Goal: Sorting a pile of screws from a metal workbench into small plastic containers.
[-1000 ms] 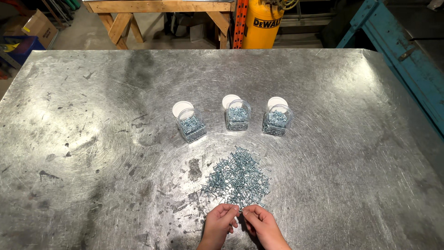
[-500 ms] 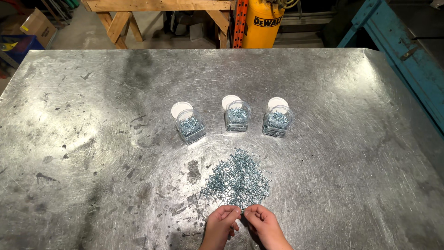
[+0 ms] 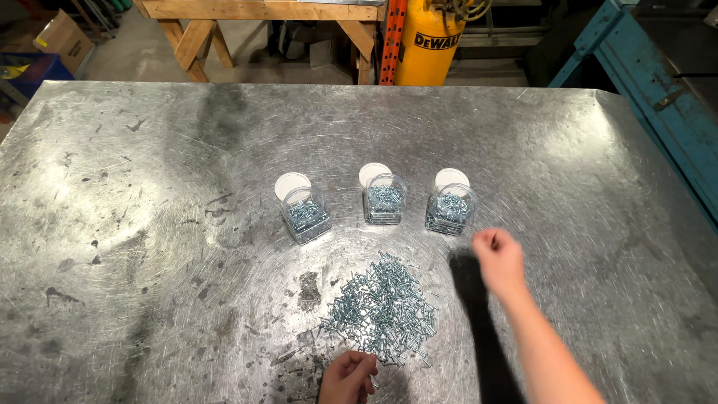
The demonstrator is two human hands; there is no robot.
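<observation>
Both hands curl: right hand (image 3: 499, 259) near right jar (image 3: 450, 210), left hand (image 3: 348, 376) touching screws (image 3: 381, 308).

Bright overhead light falls on the metal table (image 3: 149, 224), throwing broad glare near its far right corner and soft sheen along its left edge. The right hand (image 3: 499, 258) is motion-blurred and casts a dark shadow leftward. The rest is sharp.

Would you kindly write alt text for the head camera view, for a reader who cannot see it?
A person's right hand reaches, loosely closed, toward the rightmost of three open clear plastic jars of silvery screws, while the left hand rests at the near edge of a loose pile of silvery screws on a scratched steel table.
</observation>
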